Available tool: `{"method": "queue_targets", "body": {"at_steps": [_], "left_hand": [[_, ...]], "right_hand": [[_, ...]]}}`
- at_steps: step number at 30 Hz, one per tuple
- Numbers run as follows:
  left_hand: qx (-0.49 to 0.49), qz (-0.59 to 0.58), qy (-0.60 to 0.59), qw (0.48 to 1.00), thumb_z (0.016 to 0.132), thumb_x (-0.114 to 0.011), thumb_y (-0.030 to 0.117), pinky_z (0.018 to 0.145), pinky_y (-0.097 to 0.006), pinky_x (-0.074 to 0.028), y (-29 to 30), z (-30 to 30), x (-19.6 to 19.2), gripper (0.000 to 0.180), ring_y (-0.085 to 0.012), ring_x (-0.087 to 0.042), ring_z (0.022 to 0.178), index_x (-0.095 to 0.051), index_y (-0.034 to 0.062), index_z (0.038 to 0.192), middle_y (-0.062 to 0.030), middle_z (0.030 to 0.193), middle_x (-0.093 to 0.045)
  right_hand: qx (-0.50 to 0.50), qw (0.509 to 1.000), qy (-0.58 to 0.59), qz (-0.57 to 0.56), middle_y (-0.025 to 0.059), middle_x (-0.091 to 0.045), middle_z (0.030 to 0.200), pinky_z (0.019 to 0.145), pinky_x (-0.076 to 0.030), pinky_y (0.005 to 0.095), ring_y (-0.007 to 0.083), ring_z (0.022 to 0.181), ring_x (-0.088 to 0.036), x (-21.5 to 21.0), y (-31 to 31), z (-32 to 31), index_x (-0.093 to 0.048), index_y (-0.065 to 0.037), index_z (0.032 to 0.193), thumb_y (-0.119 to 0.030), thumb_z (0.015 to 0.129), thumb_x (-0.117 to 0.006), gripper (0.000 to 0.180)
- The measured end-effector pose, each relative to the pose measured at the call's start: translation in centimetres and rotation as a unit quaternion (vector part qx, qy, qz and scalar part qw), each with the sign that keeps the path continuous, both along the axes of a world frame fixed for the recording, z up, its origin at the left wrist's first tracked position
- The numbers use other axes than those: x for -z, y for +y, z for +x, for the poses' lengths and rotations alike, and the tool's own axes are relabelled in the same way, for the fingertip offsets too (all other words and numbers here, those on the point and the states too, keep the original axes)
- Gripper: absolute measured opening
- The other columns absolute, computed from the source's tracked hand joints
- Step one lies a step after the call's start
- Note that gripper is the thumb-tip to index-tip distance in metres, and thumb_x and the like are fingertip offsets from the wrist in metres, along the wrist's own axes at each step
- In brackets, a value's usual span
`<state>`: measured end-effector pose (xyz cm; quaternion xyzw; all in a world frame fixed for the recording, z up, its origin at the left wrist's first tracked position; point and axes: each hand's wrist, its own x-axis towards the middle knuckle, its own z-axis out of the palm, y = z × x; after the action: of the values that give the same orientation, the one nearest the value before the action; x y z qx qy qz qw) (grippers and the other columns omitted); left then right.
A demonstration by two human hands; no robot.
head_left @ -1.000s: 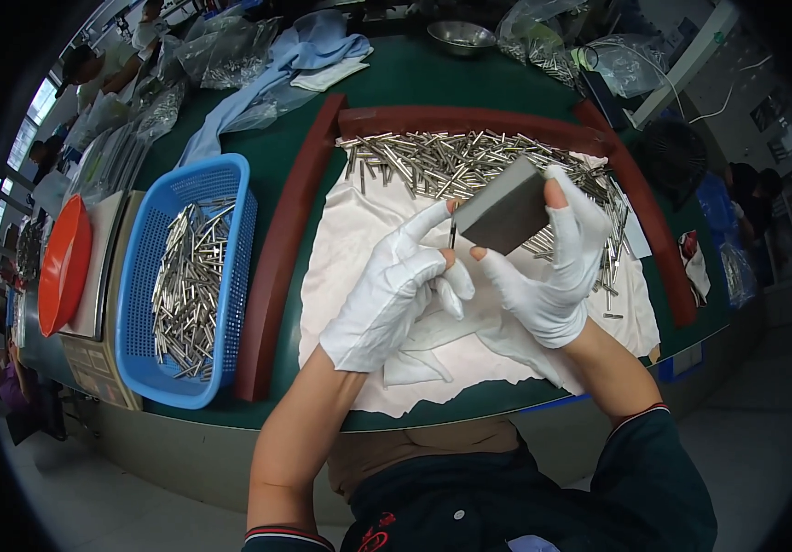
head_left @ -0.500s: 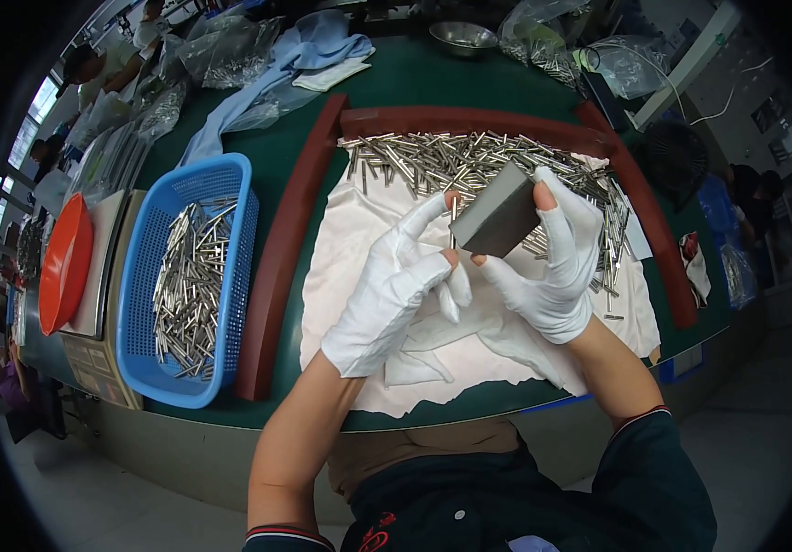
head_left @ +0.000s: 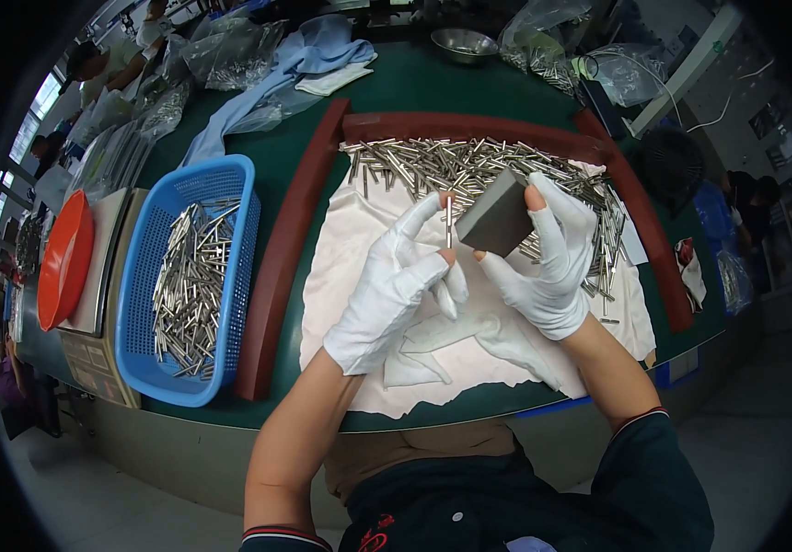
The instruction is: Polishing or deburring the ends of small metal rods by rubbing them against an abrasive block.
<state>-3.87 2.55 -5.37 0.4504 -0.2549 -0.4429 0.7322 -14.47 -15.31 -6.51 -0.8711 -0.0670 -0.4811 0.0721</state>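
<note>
Between the thumb and index finger of my left hand (head_left: pixel 398 285), a thin metal pin (head_left: pixel 449 223) is held by its two ends, nearly upright. My right hand (head_left: pixel 554 262) grips a dark grey rectangular block (head_left: pixel 497 216), thumb at its lower edge and fingers at the far side. A small gap parts the block from the pin. White gloves with bare fingertips cover both hands. Beyond them, a heap of loose metal pins (head_left: pixel 442 164) lies on a pale cloth (head_left: pixel 341 267). A crumpled white cloth (head_left: pixel 451 339) lies below my hands.
Dark red rails (head_left: pixel 287 267) border the pale cloth on the green table (head_left: pixel 405 78). At left stands a blue basket (head_left: pixel 127 304) of metal pins, beside a red tray (head_left: pixel 66 262). A metal bowl (head_left: pixel 465 42) and plastic bags (head_left: pixel 230 55) sit farther back.
The block has shifted slightly right, away from the pin, so more of the pin shows. Both hands keep their grips.
</note>
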Motion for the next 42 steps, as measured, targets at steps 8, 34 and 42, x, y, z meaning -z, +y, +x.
{"method": "queue_targets", "body": {"at_steps": [8, 34, 42], "left_hand": [[-0.007, 0.013, -0.032, 0.999, 0.091, -0.057, 0.010, 0.055, -0.027, -0.051, 0.0, -0.3, 0.0, 0.065, -0.0146, -0.061, 0.055, -0.028, 0.0039, 0.149, -0.0105, 0.068, -0.065], [-0.035, 0.009, -0.076, 0.996, 0.092, -0.052, 0.007, 0.054, -0.023, -0.048, -0.1, -0.2, 0.3, 0.061, -0.0109, -0.060, 0.053, -0.029, 0.0077, 0.149, -0.0099, 0.070, -0.066], [-0.009, 0.070, -0.087, 0.994, 0.093, -0.047, 0.005, 0.051, -0.021, -0.045, 0.0, -0.8, -0.8, 0.057, -0.0075, -0.056, 0.052, -0.032, 0.0079, 0.148, -0.0064, 0.069, -0.063]], "right_hand": [[-0.022, 0.999, -0.013, 0.046, 0.0184, -0.050, 0.131, 0.089, -0.044, 0.0422, 0.0327, 0.110, -0.052, -0.5, 0.6, -0.2, -0.043, -0.004, 0.140, -0.015, 0.055, -0.086, 0.095], [-0.049, 0.992, 0.000, 0.118, 0.0158, -0.048, 0.133, 0.098, -0.040, 0.0416, 0.0325, 0.117, -0.048, -0.1, -0.2, -0.3, -0.042, -0.007, 0.141, -0.011, 0.055, -0.085, 0.096], [-0.060, 0.996, 0.026, 0.065, 0.0161, -0.048, 0.134, 0.096, -0.042, 0.0424, 0.0330, 0.117, -0.049, -1.0, 0.0, -0.3, -0.042, -0.008, 0.141, -0.012, 0.056, -0.084, 0.096]]}}
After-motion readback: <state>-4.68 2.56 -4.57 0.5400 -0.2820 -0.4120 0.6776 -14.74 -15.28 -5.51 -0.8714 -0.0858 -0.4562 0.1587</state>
